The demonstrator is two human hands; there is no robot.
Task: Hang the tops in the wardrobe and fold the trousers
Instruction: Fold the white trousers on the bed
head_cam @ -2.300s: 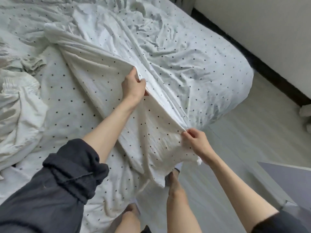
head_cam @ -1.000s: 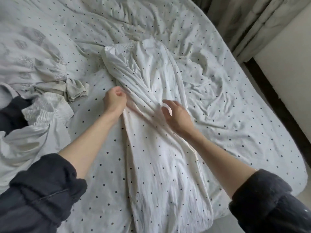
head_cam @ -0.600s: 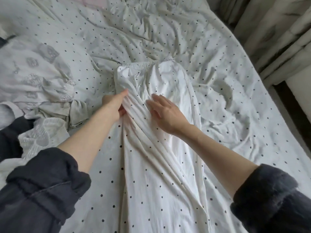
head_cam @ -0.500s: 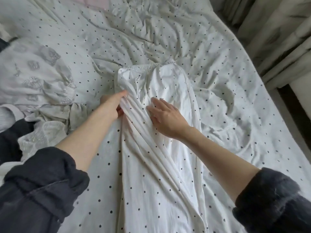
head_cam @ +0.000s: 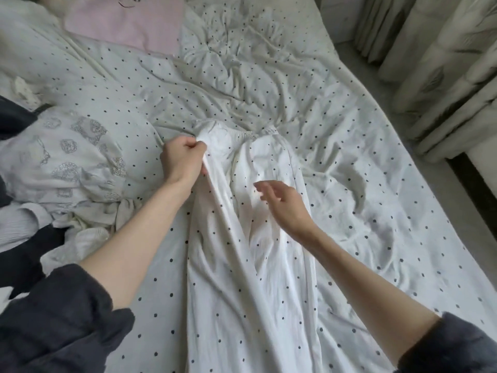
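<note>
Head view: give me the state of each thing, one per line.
Dotted trousers: spread lengthwise on the bed, creased, not folded.
Left hand: grips the trousers near the waistband.
Right hand: open, fingers relaxed, over the trousers.
Patterned garment: crumpled, unhung.
Pink pillow: lying flat.

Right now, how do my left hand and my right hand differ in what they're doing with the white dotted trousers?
The left hand grips a bunched fold of the trousers near the elastic waistband, its fingers curled; the right hand holds nothing, its fingers relaxed. The left hand sits at the garment's left edge, nearer the waistband; the right hand is over the middle, lower down. Both bare forearms reach out from rolled-up dark sleeves.
</note>
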